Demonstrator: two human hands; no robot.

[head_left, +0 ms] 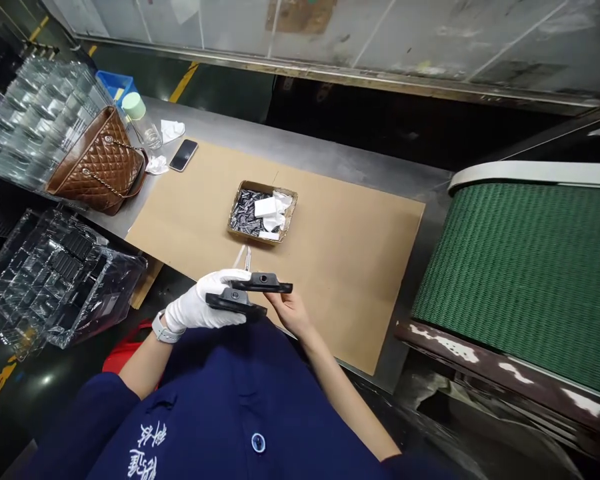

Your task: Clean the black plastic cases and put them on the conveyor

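Note:
My left hand (pixel 200 307), in a white glove, is closed around two black plastic parts, each with a round hole in a raised block. The lower black part (pixel 230 300) lies against the glove. The upper black part (pixel 263 283) reaches to the right, where my bare right hand (pixel 291 312) grips its end from below; those fingertips are partly hidden behind it. Just beyond the parts, a slim metal-tipped tool (pixel 249 257) points toward a small cardboard box (pixel 234 233) holding many small dark metal pieces, white paper and a white block.
Brown cardboard (pixel 340 267) covers the metal table. At the left are a phone (pixel 183 155), crumpled tissue, a bottle (pixel 145 123) and a brown quilted bag (pixel 97 163). Bagged trays (pixel 60 280) stand lower left. A green conveyor belt (pixel 520 280) runs along the right.

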